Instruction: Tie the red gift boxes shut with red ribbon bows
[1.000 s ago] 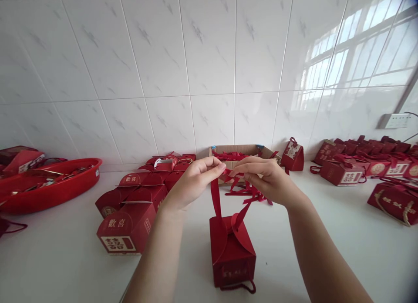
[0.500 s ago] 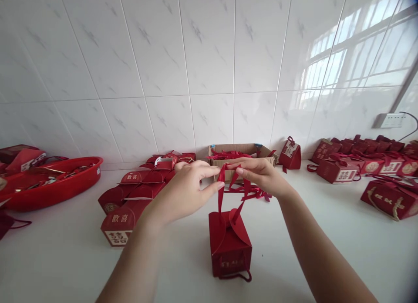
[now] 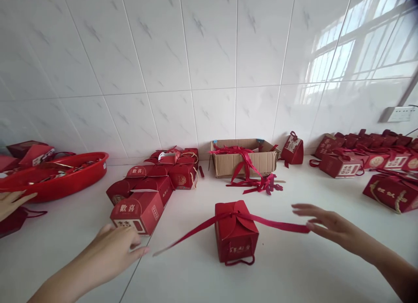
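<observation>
A small red gift box [image 3: 237, 237] stands in front of me on the white table, with gold characters and a cord handle on its near side. A red ribbon [image 3: 202, 224] crosses its closed top, and its two tails stretch out left and right. Off the left tail's tip, my left hand [image 3: 119, 246] is open, thumb apart from the half-bent fingers, a small gap from the ribbon. My right hand [image 3: 336, 231] is open too, fingers spread, its thumb tip right at the end of the right tail.
Several red boxes [image 3: 140, 209] are grouped at left. Behind is a cardboard box [image 3: 225, 163] with loose ribbons [image 3: 248, 181] hanging out. More finished boxes [image 3: 342, 163] fill the right. At far left, another person's hand [image 3: 11, 203] is beside a red basin [image 3: 81, 181].
My hands were together above the box, holding the ribbon up. They have parted to either side, and the ribbon now lies across the box top with its tails spread. Another person's hand has appeared.
</observation>
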`<state>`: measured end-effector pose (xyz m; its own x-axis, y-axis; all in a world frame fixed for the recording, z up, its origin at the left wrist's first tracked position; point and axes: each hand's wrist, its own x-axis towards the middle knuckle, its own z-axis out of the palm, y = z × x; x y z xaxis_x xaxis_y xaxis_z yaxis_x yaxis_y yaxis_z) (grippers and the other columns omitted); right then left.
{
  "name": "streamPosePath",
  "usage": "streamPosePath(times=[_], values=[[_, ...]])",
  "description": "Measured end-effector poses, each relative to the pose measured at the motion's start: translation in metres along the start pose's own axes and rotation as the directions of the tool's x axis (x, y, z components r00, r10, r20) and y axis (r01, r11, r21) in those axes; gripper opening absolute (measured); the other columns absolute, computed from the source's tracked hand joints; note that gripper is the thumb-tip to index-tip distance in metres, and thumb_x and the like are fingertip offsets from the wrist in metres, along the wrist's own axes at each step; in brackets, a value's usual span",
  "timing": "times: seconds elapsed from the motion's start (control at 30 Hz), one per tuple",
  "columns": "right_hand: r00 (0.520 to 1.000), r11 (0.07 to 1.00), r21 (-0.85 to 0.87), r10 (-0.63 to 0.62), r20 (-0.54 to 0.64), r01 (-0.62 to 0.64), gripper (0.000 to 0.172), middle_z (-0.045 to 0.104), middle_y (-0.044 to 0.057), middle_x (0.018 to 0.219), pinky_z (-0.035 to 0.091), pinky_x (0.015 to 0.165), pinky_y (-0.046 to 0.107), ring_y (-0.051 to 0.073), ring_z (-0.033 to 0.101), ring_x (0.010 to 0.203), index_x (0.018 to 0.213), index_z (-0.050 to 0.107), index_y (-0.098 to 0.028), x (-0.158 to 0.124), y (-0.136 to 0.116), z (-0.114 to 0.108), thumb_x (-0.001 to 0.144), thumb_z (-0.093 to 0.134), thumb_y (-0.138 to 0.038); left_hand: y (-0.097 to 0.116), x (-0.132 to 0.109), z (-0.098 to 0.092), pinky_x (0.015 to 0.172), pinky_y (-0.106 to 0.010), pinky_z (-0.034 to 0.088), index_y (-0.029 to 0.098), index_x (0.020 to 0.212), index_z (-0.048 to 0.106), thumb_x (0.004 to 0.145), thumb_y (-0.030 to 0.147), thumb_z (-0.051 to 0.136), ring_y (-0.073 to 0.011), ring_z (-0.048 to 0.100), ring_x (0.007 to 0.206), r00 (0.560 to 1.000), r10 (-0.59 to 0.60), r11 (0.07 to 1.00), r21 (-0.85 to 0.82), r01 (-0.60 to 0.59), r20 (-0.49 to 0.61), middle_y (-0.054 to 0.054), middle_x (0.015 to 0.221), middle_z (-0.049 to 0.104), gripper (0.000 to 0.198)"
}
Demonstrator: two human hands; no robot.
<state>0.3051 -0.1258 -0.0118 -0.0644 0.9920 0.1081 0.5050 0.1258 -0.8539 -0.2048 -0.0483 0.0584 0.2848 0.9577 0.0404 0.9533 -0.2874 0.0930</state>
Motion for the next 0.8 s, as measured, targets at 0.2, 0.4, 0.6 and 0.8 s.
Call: streamPosePath(times=[0.2, 0.4, 0.6, 0.8], values=[[0.968, 0.967, -0.131, -0.232, -0.099, 0.219, 0.048, 0.047, 0.006, 0.138, 0.040, 0.104, 0.043, 0.027, 0.041, 0.129, 0.129, 0.049, -0.032, 0.026, -0.050, 0.037, 0.085, 0.057, -0.049, 0.086, 0.021, 0.006, 0.075, -0.030, 0.041, 0.023, 0.083, 0.059, 0.085, 0.050, 0.044, -0.0195, 0.059, 0.084, 0.987, 0.154, 0.925, -0.346, -0.157, -0.034, -0.003, 0.092, 0.065, 0.031], [0.985, 0.981, 0.191, -0.055, 0.164, 0.023, 0.037, 0.061, 0.005, 0.094, 0.049, 0.071, 0.032, 0.016, 0.059, 0.078, 0.095, 0.054, -0.021, 0.047, -0.068, 0.089, 0.083, 0.055, -0.056, 0.137, 0.037, 0.038, 0.068, -0.028, 0.042, 0.020, 0.087, 0.053, 0.082, 0.058, 0.046, -0.0153, 0.053, 0.071, 0.945, 0.256, 0.656, -0.755, -0.015, 0.203, 0.000, 0.080, 0.057, 0.039], [0.967, 0.865, 0.473, 0.046, 0.252, -0.164, 0.044, 0.027, -0.010, 0.058, 0.018, 0.044, 0.020, 0.007, 0.020, 0.050, 0.081, 0.036, -0.023, 0.047, -0.062, 0.093, 0.075, 0.066, -0.055, 0.127, 0.042, 0.044, 0.052, -0.024, 0.025, 0.018, 0.061, 0.047, 0.080, 0.064, 0.043, -0.0093, 0.029, 0.052, 0.952, 0.209, 0.622, -0.782, 0.048, 0.224, 0.006, 0.054, 0.032, 0.050], [0.973, 0.990, 0.046, -0.138, 0.183, 0.132, 0.040, 0.039, -0.002, 0.062, 0.030, 0.048, 0.025, 0.009, 0.033, 0.051, 0.052, 0.038, -0.018, 0.039, -0.063, 0.079, 0.087, 0.049, -0.036, 0.095, 0.056, 0.050, 0.043, -0.023, 0.014, 0.016, 0.075, 0.064, 0.073, 0.047, 0.059, -0.0081, 0.028, 0.041, 0.827, 0.254, 0.658, -0.716, 0.232, 0.501, 0.006, 0.045, 0.041, 0.032]])
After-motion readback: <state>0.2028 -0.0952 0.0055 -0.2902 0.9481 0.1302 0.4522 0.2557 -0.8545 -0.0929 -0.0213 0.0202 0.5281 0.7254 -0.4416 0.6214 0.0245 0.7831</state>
